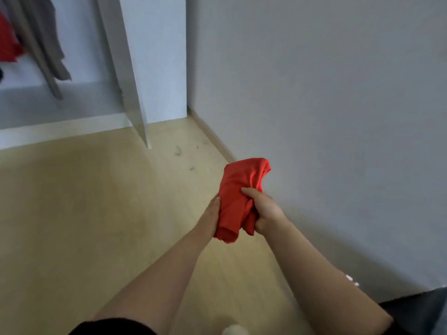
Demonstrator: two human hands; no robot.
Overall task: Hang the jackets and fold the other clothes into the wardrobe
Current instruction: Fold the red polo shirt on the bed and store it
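Between the two hands, above the floor (72, 201), a red garment (238, 189) is being held as a loosely folded bundle, its upper end bunched and its lower end hanging free in a rolled fold. The right hand (262, 209) is gripping the bundle from the right, thumb curled over the cloth and fingers (257, 223) wrapped under its lower edge. The left hand (210, 216) is lying flat against the left side of the bundle, its fingers straight and pressing the cloth; the fingertips are hidden behind the fabric. Both forearms are reaching forward from the bottom of the view, bare below a dark sleeve (113, 326).

Behind the garment and to its right, a plain pale wall (326, 93) is running down to a skirting strip. Well apart, at upper left, the wardrobe (154, 56) is standing open, with a grey garment (46, 39) and a red one (8, 44) hanging inside above its base. A few dark specks are lying on the floor near the wardrobe's door edge.
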